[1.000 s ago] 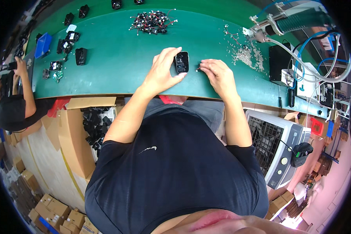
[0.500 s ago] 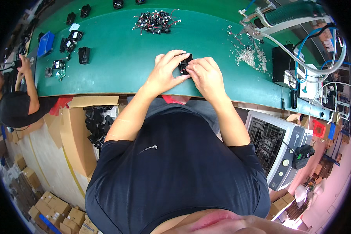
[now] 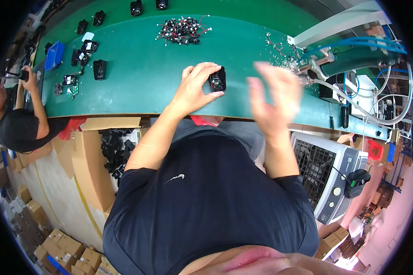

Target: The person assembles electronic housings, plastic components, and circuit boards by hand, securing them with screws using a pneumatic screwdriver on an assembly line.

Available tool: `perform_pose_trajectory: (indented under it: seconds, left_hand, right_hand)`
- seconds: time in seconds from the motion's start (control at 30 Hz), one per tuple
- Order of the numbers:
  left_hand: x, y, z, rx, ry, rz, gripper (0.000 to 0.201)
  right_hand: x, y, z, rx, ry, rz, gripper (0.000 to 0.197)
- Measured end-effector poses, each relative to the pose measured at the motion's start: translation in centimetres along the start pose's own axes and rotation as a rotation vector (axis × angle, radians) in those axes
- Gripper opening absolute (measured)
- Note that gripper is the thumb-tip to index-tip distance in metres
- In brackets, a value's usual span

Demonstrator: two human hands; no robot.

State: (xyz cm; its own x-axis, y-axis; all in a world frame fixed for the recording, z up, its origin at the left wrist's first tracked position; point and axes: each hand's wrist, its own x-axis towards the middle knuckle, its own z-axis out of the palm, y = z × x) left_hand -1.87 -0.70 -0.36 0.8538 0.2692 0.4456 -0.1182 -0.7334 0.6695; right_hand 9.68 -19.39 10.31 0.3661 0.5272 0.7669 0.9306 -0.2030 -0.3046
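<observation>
My left hand (image 3: 195, 91) grips a small black plastic housing (image 3: 219, 80) on the green workbench, fingers along its far side and thumb at its near end. Its open top shows small parts inside, too fine to make out. Smeared by motion, my right hand (image 3: 278, 98) is off to the right, thumb and fingers apart, with nothing seen between them. Close beyond its fingers is the metal head of a hose-fed tool (image 3: 314, 68) on an arm; whether they touch, I cannot tell.
A heap of small black parts with red wires (image 3: 183, 31) lies at the far middle. More black housings (image 3: 99, 69) and a blue bin (image 3: 55, 55) are at left. Small pale bits (image 3: 280, 59) litter the right. A co-worker (image 3: 23, 123) sits far left; an air cooler (image 3: 326, 176) stands at right.
My right hand has left the housing and moved right. The hose-fed tool has swung nearer, toward that hand. My left hand keeps its hold on the housing.
</observation>
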Motion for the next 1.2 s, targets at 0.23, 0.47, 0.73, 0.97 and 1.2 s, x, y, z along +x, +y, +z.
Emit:
perform_pose_trajectory:
  seconds: [0.23,0.47,0.73,0.97,1.2]
  left_hand:
    - [-0.1,0.2,-0.5,-0.051,-0.038,-0.017,0.057]
    - [-0.1,0.5,-0.7,0.021,-0.069,0.009,0.043]
    - [0.1,0.8,-0.5,0.058,-0.101,0.052,0.039]
    - [0.0,1.0,-0.6,0.065,-0.099,0.061,0.038]
    - [-0.2,1.1,-0.8,0.097,-0.125,0.053,0.046]
  right_hand:
    - [8.7,3.2,-6.5,0.116,0.431,0.46,0.054]
    - [10.5,5.8,-3.0,0.727,0.43,0.373,0.077]
    - [12.5,-3.3,-3.0,1.083,0.325,0.391,0.061]
    - [6.9,-0.1,1.9,1.136,0.253,0.376,0.107]
    - [5.7,-1.3,3.7,1.083,0.363,0.594,0.122]
